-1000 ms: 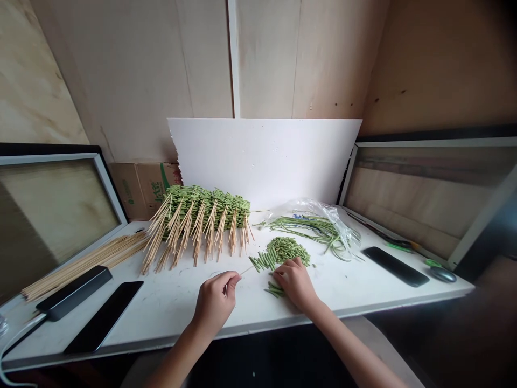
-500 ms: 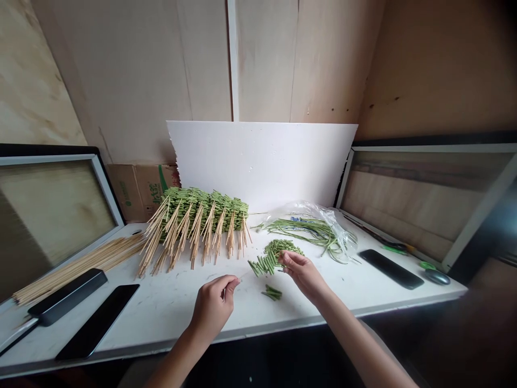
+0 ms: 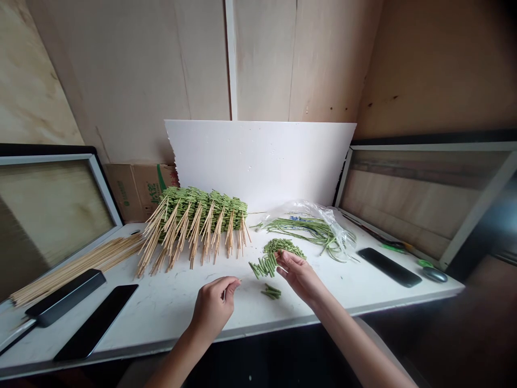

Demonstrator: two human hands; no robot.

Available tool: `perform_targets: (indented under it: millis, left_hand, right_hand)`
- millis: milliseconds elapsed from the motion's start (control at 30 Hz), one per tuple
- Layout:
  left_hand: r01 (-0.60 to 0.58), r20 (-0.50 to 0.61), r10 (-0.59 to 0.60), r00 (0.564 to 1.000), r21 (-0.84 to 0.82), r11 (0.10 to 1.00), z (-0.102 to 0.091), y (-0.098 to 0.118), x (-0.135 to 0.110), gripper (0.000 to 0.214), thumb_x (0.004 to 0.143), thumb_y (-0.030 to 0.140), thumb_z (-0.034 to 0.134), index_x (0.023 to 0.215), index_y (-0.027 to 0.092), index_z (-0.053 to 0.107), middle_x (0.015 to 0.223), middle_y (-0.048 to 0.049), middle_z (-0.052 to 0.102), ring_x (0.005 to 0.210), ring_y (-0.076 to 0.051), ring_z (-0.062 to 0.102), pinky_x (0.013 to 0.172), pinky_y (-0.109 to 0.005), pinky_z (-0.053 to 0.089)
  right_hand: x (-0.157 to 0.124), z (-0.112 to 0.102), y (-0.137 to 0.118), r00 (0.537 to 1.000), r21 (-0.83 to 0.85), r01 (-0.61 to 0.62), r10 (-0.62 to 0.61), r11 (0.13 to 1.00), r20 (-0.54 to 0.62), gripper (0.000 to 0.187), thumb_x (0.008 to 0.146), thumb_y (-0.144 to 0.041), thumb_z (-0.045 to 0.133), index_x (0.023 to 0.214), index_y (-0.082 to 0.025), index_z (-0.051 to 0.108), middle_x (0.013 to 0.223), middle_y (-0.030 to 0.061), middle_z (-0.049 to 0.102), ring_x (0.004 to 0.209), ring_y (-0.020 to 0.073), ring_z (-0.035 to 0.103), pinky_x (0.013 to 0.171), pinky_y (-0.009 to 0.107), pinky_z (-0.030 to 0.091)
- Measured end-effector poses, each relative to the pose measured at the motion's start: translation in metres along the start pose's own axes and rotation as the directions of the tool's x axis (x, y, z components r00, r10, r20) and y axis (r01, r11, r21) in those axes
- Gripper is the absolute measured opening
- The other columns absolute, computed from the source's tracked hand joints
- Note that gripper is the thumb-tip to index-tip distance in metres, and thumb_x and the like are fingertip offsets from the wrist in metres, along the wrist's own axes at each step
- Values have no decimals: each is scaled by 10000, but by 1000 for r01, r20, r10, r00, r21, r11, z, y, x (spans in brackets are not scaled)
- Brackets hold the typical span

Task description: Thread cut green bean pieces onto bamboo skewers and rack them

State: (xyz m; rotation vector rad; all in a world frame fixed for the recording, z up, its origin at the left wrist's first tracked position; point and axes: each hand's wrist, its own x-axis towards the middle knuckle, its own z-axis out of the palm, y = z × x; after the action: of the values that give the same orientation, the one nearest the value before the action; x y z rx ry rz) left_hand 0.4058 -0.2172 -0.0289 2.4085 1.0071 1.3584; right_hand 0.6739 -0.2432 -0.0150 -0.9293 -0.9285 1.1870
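Observation:
My left hand [image 3: 214, 302] is closed in a pinch around the end of a thin bamboo skewer [image 3: 240, 280], mostly too faint to follow. Between my hands, a row of short cut green stalk pieces [image 3: 262, 267] lies side by side in line with that skewer. They look like long bean or garlic scape; I cannot tell which. At the row's far end my right hand [image 3: 297, 272] pinches a small green stalk piece [image 3: 280, 251], partly hidden by the fingers. Behind it spreads a heap of cut pieces [image 3: 287, 245]. A few loose pieces [image 3: 271, 291] rest nearer the table's front edge.
Finished-looking green skewers [image 3: 205, 207] are stacked at the back left, sticks facing me. Bare skewers [image 3: 81, 264], a black box [image 3: 67, 296] and a dark phone-like slab [image 3: 97, 322] lie left. Uncut stalks [image 3: 302, 229] in clear plastic and another phone [image 3: 390, 267] are right.
My right hand has shifted slightly left and down, its lower fingers opening out a little beneath the pinch. The left hand stays nearly still.

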Motion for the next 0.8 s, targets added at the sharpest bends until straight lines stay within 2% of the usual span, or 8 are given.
perform_targets:
  millis: [167, 300, 533, 800]
  left_hand:
    - [-7, -10, 7, 1000, 16, 1000, 1, 0, 0, 246, 993, 234, 537, 864, 179, 739, 730, -44, 746, 569, -153, 637, 575, -239, 471]
    - [-10, -37, 12, 999, 52, 999, 3, 0, -1, 242, 987, 229, 538, 870, 183, 744, 754, -52, 763, 612, -173, 686, 584, -248, 493]
    - [-39, -57, 44, 997, 74, 996, 6, 1, -5, 248, 985, 190, 519, 896, 191, 750, 777, -65, 771, 653, -183, 711, 611, -253, 522]
    - [-60, -88, 65, 994, 59, 996, 12, 3, -9, 231, 981, 163, 527, 899, 189, 742, 774, -60, 769, 651, -186, 721, 627, -257, 543]
  right_hand:
    - [-1, 3, 2, 999, -120, 28, -33, 992, -38, 422, 822, -620, 735, 1024, -250, 762, 1274, 137, 721, 1231, 330, 631, 912, 417, 530]
    - [-2, 10, 7, 994, -150, 53, -66, 987, -83, 459, 808, -662, 722, 1019, -257, 765, 1273, 147, 722, 1219, 342, 639, 887, 424, 533]
    - [-6, 20, 13, 987, 67, 49, -38, 997, -155, 386, 730, -566, 840, 958, -257, 798, 1212, 128, 751, 1229, 331, 620, 897, 412, 506]
    - [-9, 30, 17, 974, 90, 87, -65, 992, -219, 351, 738, -523, 844, 957, -251, 811, 1183, 102, 768, 1223, 327, 618, 876, 384, 511]
